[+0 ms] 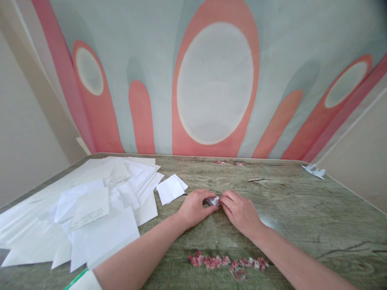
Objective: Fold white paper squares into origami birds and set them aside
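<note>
A small folded piece of white paper (pixel 214 200) sits between my two hands, low over the middle of the table. My left hand (pixel 198 207) pinches its left side between thumb and fingers. At its right end, the fingertips of my right hand (pixel 238 209) are pressed together on the paper. Part of the folded paper is hidden behind the fingers. Just left of my left hand lies a little stack of square white papers (pixel 171 189).
A large spread of loose white sheets (pixel 109 229) covers the left of the wood-patterned table (pixel 290 209). Small folded paper shapes (pixel 314 171) lie at the far right edge. Pink flower prints (pixel 214 262) mark the tabletop. A grey and coral patterned backdrop (pixel 163 121) rises behind.
</note>
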Action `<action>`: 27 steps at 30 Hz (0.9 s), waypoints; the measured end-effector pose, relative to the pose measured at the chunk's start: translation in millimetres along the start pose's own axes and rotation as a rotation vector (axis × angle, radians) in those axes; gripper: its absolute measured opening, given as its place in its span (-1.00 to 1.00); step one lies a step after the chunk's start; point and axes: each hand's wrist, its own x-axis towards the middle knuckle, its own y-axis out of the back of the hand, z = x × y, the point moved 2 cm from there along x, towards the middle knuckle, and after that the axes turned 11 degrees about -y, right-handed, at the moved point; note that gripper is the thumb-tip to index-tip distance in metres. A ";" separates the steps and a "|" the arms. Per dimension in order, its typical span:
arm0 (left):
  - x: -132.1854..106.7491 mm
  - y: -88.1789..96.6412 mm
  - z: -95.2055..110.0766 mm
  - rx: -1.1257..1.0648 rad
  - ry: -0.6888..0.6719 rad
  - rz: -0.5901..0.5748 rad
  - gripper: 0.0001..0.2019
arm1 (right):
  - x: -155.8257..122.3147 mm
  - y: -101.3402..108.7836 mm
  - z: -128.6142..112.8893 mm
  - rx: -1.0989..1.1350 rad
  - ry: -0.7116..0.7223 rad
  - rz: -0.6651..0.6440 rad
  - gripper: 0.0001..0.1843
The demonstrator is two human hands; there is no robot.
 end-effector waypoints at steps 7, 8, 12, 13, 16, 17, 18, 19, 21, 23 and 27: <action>-0.4 -0.1 -1.5 -0.021 0.008 0.010 -0.72 | 1.0 -1.8 3.3 0.063 -0.014 0.012 -0.80; -0.5 -0.4 -1.7 -0.023 0.006 0.012 -0.72 | 1.1 -2.0 3.5 0.073 -0.024 0.012 -0.80; -1.0 -1.7 -2.6 -0.031 -0.012 0.015 -0.71 | 1.5 -2.6 4.0 0.130 -0.074 0.011 -0.81; -1.1 -2.0 -3.0 -0.035 -0.017 0.017 -0.71 | 1.5 -2.4 4.0 0.146 -0.084 0.012 -0.82; -1.2 -2.2 -3.7 -0.051 -0.024 0.030 -0.69 | 1.8 -1.4 3.9 0.183 -0.104 0.024 -0.83; -1.1 -2.1 -3.7 -0.057 -0.023 0.032 -0.68 | 1.9 -1.0 3.8 0.191 -0.108 0.027 -0.83; -0.9 -1.8 -3.4 -0.065 -0.022 0.033 -0.67 | 1.9 -0.8 3.8 0.197 -0.109 0.028 -0.83; -0.7 -1.4 -3.0 -0.073 -0.020 0.034 -0.67 | 1.9 -0.7 3.8 0.203 -0.111 0.027 -0.83; -0.3 -0.5 -2.1 -0.090 -0.015 0.038 -0.70 | 1.7 -0.8 4.0 0.209 -0.113 0.023 -0.83; -0.1 0.0 -1.6 -0.095 -0.008 0.043 -0.76 | 1.4 -1.2 4.2 0.212 -0.118 0.020 -0.84; 0.0 -1.1 -2.7 -0.062 -0.011 0.034 -0.77 | 0.7 -2.1 3.1 0.224 -0.121 0.017 -0.85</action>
